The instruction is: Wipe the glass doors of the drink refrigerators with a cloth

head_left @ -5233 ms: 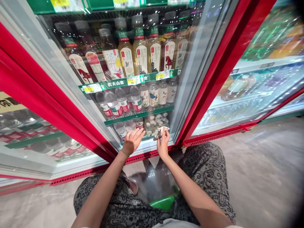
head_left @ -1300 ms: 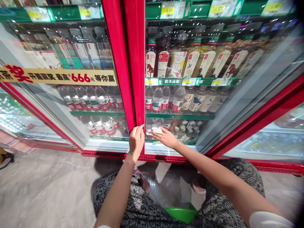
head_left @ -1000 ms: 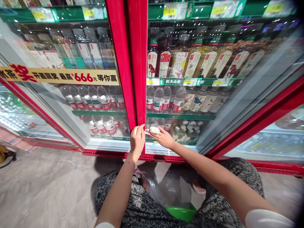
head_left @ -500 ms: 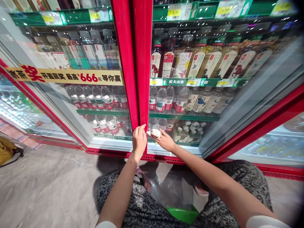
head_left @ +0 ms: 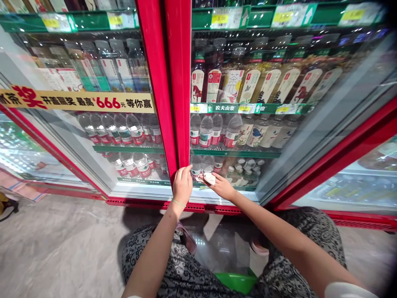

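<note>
Two red-framed glass doors of a drinks cooler stand in front of me. My left hand (head_left: 182,184) rests at the low end of the red door frame (head_left: 179,103), its fingers bent round the edge. In my right hand (head_left: 222,187) is a crumpled white cloth (head_left: 209,179), held low against the right door's glass (head_left: 235,165), just right of the frame. The palm side of my right hand is partly hidden by the cloth. Behind the glass, near the hands, stand water bottles (head_left: 207,164) with red and white labels.
More bottles (head_left: 269,85) line the green-edged shelves (head_left: 248,154). A yellow printed strip (head_left: 80,101) crosses the left door. A red vented base (head_left: 211,207) runs along the grey floor (head_left: 77,244). A green container (head_left: 237,282) stands between my legs. A yellow bag (head_left: 6,205) lies far left.
My right hand has moved the cloth a little right and down across the glass, away from the red frame. My left hand stays on the frame. The view has shifted slightly.
</note>
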`<state>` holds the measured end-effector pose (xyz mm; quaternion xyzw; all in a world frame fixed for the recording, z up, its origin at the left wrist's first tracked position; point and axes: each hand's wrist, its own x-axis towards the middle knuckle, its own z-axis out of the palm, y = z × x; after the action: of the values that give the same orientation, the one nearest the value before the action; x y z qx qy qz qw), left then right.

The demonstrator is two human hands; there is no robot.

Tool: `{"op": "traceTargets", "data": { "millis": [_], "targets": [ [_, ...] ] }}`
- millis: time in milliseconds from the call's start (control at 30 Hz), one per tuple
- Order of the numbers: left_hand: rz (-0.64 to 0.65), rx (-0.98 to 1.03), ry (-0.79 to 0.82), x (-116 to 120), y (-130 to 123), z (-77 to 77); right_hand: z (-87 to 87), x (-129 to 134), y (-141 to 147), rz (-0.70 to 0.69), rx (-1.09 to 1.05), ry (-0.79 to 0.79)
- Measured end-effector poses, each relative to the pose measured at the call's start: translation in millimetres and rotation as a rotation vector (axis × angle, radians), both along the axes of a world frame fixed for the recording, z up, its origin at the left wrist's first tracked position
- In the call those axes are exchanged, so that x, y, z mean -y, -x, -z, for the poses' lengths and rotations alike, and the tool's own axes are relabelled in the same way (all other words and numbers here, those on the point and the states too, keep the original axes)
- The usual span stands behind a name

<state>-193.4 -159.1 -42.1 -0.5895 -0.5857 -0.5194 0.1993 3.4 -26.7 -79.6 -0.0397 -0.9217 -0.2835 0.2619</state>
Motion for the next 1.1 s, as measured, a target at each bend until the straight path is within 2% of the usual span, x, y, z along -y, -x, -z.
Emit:
{"op": "traceTargets", "data": {
  "millis": [67,200,267,333,467,533,600,733,800,867,1033,1100],
  "targets": [
    [0.026,-0.042,0.035,0.3,-4.0,2.3,-9.5,-3.6,-11.2,0.062,-0.045,0.003],
    [0.065,-0.113,0.055,-4.8,-13.0,2.0,-64.5,-17.1,-19.5,0.232,-0.308,0.0],
    [0.075,-0.139,0.051,-9.5,-17.6,0.6,-78.7,-20.3,-21.8,0.284,-0.416,0.019],
    [0.083,-0.159,0.056,-13.8,-21.6,-0.4,-70.0,-18.6,-27.8,0.263,-0.405,0.045],
    [0.114,-0.196,0.074,-17.6,-27.3,-0.4,-15.4,-10.1,-52.4,0.071,-0.172,0.095],
    [0.132,-0.219,0.077,-18.8,-29.6,-0.5,-1.6,-11.1,-65.0,0.061,-0.144,0.113],
    [0.14,-0.246,0.077,-21.5,-32.2,-1.5,-10.1,-18.1,-73.1,0.1,-0.17,0.125],
    [0.112,-0.31,0.036,-33.9,-42.0,-5.7,-63.2,-38.9,-74.3,0.267,-0.358,0.112],
    [0.085,-0.353,0.005,-42.3,-49.7,-7.5,-75.8,-44.2,-73.2,0.335,-0.433,0.106],
    [0.074,-0.395,-0.009,-50.3,-58.5,-7.9,-64.9,-42.6,-76.8,0.345,-0.418,0.1],
    [0.068,-0.482,-0.012,-63.9,-76.7,-3.0,13.4,-26.3,-116.7,0.244,-0.25,0.044],
    [0.049,-0.506,-0.03,-67.5,-81.0,0.1,30.2,-27.3,-140.7,0.274,-0.273,0.047]
  ]
}}
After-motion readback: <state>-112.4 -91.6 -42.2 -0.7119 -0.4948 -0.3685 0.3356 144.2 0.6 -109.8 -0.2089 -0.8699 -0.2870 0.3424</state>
